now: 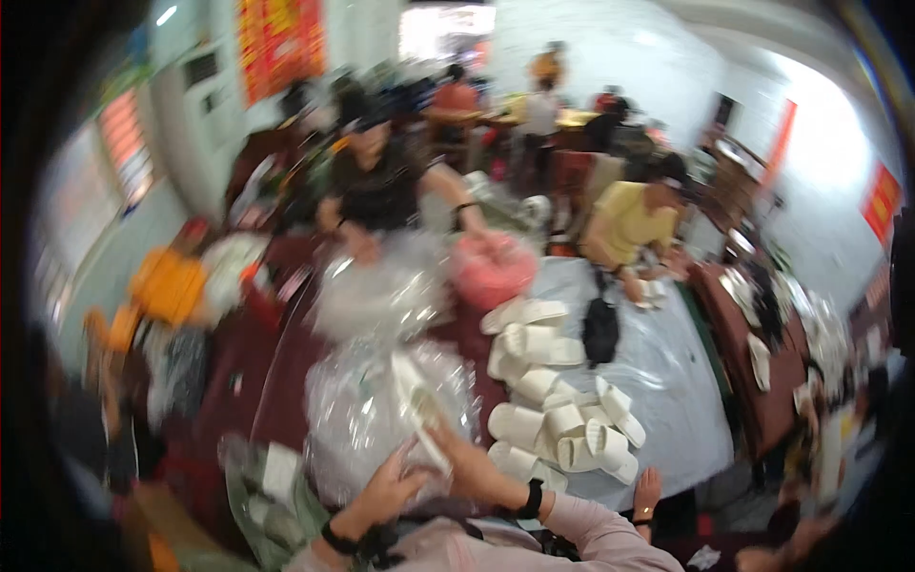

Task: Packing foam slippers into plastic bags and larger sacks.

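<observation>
Low over the table's near edge, my right hand (464,467) grips a white slide slipper (408,381), held upright with its toe pointing away from me. My left hand (394,488) is closed close beside it, its fingers at a pale, blurred edge that could be clear plastic or a second slipper. Just beyond both hands spreads a heap of clear plastic bags (348,419). To the right of my right hand lies a pile of white slide slippers (548,391), several of them overlapping.
Across the table, a person in dark clothes (386,181) handles clear plastic (381,291) and a pink bundle (491,270). Another person in yellow (634,224) works beside the grey-covered surface (667,381), near a black item (600,329). Orange bags (170,286) are at left.
</observation>
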`<state>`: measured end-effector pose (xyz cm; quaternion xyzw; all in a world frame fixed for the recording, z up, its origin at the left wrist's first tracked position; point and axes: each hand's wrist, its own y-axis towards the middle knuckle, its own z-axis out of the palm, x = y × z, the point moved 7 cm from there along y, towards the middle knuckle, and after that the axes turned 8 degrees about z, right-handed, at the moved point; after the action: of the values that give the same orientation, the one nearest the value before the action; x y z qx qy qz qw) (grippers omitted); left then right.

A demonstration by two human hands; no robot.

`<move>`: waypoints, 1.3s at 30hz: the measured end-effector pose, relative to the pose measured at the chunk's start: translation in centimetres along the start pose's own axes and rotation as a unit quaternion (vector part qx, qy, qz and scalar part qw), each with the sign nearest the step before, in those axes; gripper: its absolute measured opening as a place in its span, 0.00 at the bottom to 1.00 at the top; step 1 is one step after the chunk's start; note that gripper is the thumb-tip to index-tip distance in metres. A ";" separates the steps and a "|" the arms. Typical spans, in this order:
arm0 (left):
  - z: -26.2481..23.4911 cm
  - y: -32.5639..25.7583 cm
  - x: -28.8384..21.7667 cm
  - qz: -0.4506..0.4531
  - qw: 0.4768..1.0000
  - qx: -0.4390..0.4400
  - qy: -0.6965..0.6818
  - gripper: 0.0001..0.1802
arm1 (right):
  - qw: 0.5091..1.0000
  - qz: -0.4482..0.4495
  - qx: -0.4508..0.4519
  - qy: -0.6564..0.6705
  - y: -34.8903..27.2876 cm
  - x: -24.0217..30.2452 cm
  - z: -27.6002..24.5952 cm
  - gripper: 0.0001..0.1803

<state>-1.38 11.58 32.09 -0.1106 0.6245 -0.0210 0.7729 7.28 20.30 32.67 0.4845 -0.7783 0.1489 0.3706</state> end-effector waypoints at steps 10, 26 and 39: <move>-1.4 -5.9 -2.2 0.126 0.988 -0.079 -0.030 0.37 | 0.992 -0.077 0.011 0.098 4.0 3.7 2.4 0.37; -29.4 -33.5 27.8 -0.315 0.668 -0.553 0.385 0.20 | 0.947 0.042 0.243 0.204 6.3 9.2 19.9 0.34; -31.7 -40.1 30.0 -0.367 0.595 -0.665 0.261 0.10 | 0.897 -0.008 0.370 0.241 3.6 12.3 31.9 0.25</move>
<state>-21.32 -37.25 4.99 -0.8039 0.5469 0.0903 0.2158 -12.75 -4.74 20.25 0.5421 -0.5501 0.5352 0.3422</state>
